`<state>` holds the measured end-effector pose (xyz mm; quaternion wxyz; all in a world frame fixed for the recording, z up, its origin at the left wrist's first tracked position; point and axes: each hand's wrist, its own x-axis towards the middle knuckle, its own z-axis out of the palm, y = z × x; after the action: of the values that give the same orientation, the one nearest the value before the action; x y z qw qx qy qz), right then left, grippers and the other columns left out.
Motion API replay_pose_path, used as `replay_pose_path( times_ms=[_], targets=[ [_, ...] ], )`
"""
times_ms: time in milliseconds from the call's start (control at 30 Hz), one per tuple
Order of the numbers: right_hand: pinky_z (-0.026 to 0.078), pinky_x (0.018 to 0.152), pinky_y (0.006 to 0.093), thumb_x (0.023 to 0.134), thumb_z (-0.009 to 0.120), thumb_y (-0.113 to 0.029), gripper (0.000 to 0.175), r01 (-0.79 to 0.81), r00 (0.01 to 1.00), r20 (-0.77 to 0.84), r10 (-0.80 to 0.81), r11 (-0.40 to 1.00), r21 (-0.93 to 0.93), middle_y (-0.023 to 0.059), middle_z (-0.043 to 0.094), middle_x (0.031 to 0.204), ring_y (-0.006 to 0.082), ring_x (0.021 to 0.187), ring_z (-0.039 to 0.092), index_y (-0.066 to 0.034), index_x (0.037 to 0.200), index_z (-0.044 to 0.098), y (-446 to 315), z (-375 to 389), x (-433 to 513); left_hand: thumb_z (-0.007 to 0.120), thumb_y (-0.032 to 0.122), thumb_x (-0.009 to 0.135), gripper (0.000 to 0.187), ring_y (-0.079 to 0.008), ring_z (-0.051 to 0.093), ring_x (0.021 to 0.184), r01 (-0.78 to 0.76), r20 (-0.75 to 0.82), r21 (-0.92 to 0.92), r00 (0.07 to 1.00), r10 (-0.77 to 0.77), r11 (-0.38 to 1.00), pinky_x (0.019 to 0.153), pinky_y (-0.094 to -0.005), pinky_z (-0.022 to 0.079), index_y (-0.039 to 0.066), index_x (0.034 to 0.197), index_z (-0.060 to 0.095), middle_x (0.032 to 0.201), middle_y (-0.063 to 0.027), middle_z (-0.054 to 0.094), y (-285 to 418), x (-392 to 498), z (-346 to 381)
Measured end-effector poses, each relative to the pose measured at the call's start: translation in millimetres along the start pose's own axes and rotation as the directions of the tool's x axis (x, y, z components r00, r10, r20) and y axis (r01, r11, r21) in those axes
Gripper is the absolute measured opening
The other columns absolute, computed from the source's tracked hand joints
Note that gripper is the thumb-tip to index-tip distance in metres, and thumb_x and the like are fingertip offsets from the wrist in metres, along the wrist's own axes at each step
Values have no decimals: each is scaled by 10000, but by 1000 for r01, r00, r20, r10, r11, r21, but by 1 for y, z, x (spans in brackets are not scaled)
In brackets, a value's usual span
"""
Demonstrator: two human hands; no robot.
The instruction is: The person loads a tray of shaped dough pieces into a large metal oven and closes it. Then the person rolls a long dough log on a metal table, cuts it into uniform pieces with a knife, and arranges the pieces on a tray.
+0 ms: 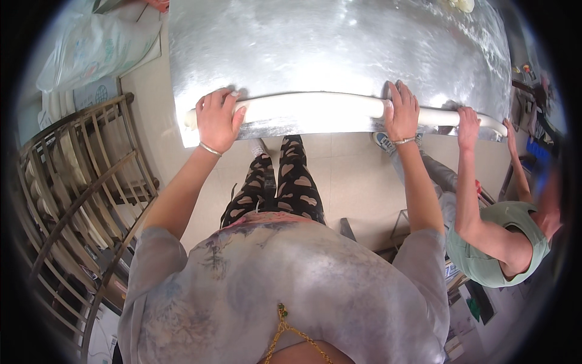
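A long rope of white dough (313, 107) lies along the near edge of a shiny metal table (282, 50). My left hand (219, 119) rests over it near its left end, fingers on top and thumb against the near side. Around the middle-right part, my right hand (402, 111) lies on the same rope with its fingers stretched forward. Both palms press on the dough rather than close round it. To the right, a co-worker's hand (468, 127) touches the thinner stretch, and their other hand (509, 132) is at the right tip.
A co-worker in a green top (495, 245) stands close on my right. Slatted wooden racks (86, 182) stand at the left, beneath a clear plastic bag (102, 50). A small lump of dough (464, 4) lies at the table's far right.
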<state>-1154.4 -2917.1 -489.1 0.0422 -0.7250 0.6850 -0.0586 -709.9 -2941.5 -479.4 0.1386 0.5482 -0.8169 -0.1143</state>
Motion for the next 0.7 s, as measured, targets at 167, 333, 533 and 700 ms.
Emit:
replay_pose_path(
  times_ms=[167, 333, 533, 700],
  targets=[
    [297, 1091, 513, 899, 549, -313, 551, 66, 998, 15, -68, 992, 104, 184, 457, 1416, 368, 1307, 415, -58, 1381, 469, -15, -10, -14, 572, 330, 899, 411, -326, 513, 1102, -48, 45, 33, 998, 46, 998, 1015, -504, 331, 95, 1237, 572, 1245, -100, 554, 3, -14, -5],
    [387, 984, 461, 735, 794, -290, 656, 226, 965, 98, -242, 963, 147, 124, 535, 1269, 316, 1158, 500, -67, 1288, 520, -55, -12, -13, 716, 309, 798, 542, -326, 526, 1076, -118, 106, -16, 987, 119, 993, 1001, -477, 365, 108, 1271, 542, 1245, -90, 551, 2, -27, -15],
    [441, 928, 399, 715, 801, -307, 620, 354, 896, 226, -383, 922, 156, 110, 547, 1222, 281, 1112, 523, -77, 1236, 554, -106, -5, 16, 812, 250, 686, 588, -301, 550, 1021, -65, 280, -37, 957, 73, 997, 855, -407, 471, 104, 1199, 564, 1117, -87, 563, -29, -22, -26],
    [443, 952, 393, 753, 772, -328, 571, 432, 842, 233, -486, 867, 250, 105, 537, 1233, 269, 1135, 509, -76, 1222, 564, -175, 12, 34, 813, 237, 690, 534, -279, 550, 1017, 7, 261, 23, 965, -13, 1000, 859, -393, 474, 87, 1147, 581, 1111, -78, 567, -61, -29, -37]
  ],
)
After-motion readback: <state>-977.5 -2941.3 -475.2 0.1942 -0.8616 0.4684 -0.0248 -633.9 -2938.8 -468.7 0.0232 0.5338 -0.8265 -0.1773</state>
